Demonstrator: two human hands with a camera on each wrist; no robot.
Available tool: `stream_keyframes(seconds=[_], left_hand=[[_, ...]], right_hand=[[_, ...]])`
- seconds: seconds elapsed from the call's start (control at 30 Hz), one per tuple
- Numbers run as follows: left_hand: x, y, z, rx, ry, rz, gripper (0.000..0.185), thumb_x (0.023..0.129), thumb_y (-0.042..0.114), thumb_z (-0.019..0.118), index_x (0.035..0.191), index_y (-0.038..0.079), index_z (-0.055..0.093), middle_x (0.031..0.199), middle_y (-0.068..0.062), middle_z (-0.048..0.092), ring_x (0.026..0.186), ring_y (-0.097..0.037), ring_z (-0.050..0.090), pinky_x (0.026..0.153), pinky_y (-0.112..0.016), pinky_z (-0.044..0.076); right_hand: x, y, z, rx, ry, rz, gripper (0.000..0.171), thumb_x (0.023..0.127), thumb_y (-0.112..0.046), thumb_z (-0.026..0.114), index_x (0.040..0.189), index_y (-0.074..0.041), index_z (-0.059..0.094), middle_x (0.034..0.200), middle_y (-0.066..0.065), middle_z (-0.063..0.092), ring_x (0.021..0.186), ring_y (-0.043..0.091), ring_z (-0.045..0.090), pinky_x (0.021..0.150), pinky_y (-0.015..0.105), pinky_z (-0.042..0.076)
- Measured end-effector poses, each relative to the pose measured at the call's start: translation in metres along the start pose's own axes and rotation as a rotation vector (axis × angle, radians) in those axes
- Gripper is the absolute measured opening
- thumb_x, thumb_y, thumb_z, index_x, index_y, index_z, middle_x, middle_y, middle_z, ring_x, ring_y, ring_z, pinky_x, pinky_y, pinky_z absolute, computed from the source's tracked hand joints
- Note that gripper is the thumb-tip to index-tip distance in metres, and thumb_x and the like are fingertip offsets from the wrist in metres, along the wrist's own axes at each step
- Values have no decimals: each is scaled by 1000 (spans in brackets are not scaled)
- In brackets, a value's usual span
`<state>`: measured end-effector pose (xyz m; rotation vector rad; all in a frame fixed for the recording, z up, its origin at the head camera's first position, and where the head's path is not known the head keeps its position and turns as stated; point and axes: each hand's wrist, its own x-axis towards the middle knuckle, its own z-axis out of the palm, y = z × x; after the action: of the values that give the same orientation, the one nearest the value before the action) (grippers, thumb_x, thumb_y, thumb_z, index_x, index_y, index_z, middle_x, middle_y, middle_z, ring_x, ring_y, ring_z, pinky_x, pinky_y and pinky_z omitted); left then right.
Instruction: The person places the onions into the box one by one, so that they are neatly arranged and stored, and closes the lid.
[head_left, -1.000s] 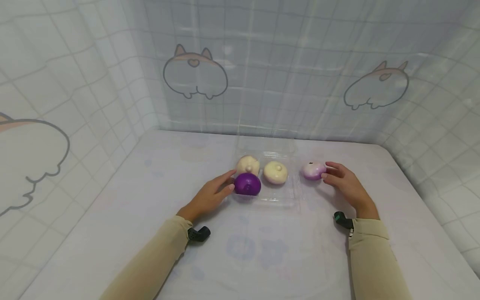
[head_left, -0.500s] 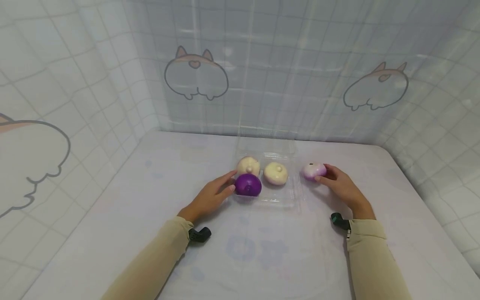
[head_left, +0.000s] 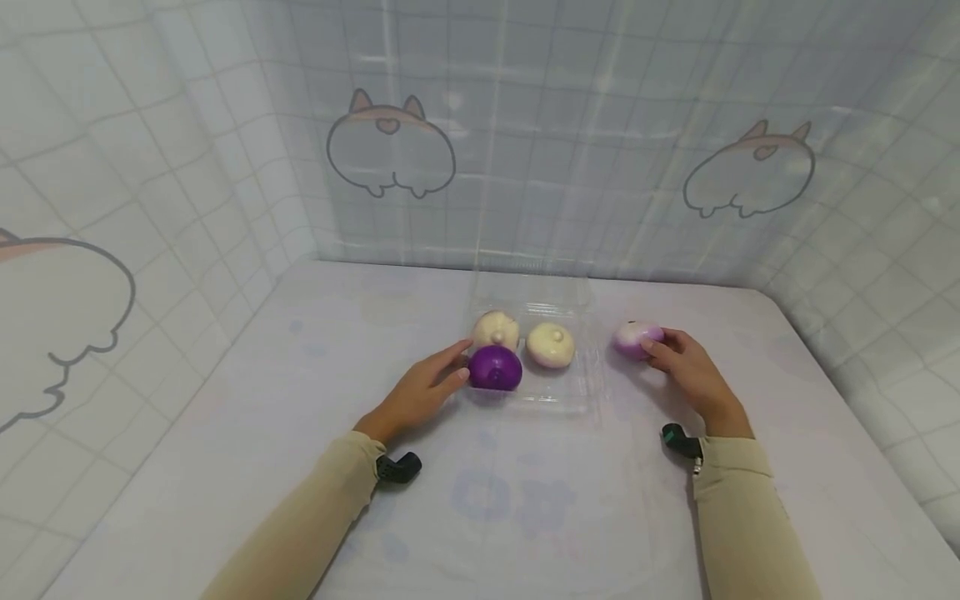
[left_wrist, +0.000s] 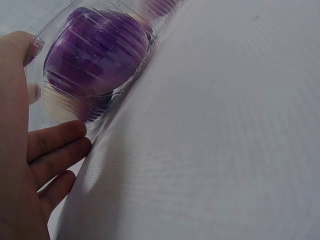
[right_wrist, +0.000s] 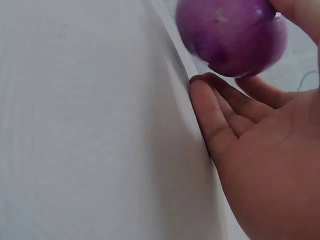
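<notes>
Since the earlier head frames the pale purple onion (head_left: pixel 637 339) is sitting a little higher and further right, lifted off the cloth, and the right hand (head_left: pixel 693 375) is closing round it where before the fingertips were only touching its side. The left hand (head_left: pixel 420 390) is showing no change.

The right hand is now gripping that onion between thumb and curled fingers; the right wrist view is showing it clear of the cloth, with the lower fingers (right_wrist: pixel 220 120) resting straight on the surface beneath. It is hanging just right of the clear plastic tray (head_left: pixel 581 392), outside it.

The left hand is lying relaxed and mostly straight, fingertips touching the tray's left wall, apparently to steady so light a shell. Nothing is held in it. Against that wall, inside the tray, the dark purple onion (head_left: pixel 495 368) is sitting in the front left pocket, with two cream onions (head_left: pixel 550 345) behind and beside it.

The tray is thin, ribbed and glossy, distorting what lies within. All the onions look smooth, round and slightly flattened. The table cover (head_left: pixel 315 350) is a pale, faintly printed cloth.
</notes>
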<state>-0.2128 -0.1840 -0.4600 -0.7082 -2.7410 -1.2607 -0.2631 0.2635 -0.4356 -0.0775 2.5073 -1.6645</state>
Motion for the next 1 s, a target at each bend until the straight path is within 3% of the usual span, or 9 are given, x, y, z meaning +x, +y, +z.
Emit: stream_keyframes(seconds=[0.17,0.33,0.43,0.77,1.0], left_hand=[[0,0,0,-1,-2,4,58,105,46,47,157,25,35,141,-7,58,135,-25,48,113,-48,35],[0,-2,0,-4,1,2,57,105,45,48,157,26,35,142,-6,58,136,-23,47,114,-47,35],[0,-2,0,-9,-1,3,57,105,45,48,157,26,35,142,-6,58,136,-23,47,114,-46,35],[1,1,-1,-2,2,17,56,106,43,48,157,24,35,141,-8,58,135,-25,48,114,-48,34],[1,0,-1,4,6,35,57,105,41,49,157,22,35,140,-8,58,135,-25,49,114,-49,34]], right_hand=[[0,1,0,211,17,28,83,103,-42,55,156,5,12,155,26,30,114,5,56,109,33,39],[3,0,0,483,26,28,80,103,-31,57,156,3,8,156,26,20,114,10,56,108,37,38],[4,-1,1,582,29,25,78,103,-28,60,154,2,10,155,23,18,112,13,58,108,41,38],[2,-7,5,646,27,-13,48,102,-29,60,137,-6,36,135,10,36,99,16,65,95,42,52],[2,-13,10,590,19,-12,70,102,-34,60,152,0,24,147,15,28,105,16,62,97,41,49]])
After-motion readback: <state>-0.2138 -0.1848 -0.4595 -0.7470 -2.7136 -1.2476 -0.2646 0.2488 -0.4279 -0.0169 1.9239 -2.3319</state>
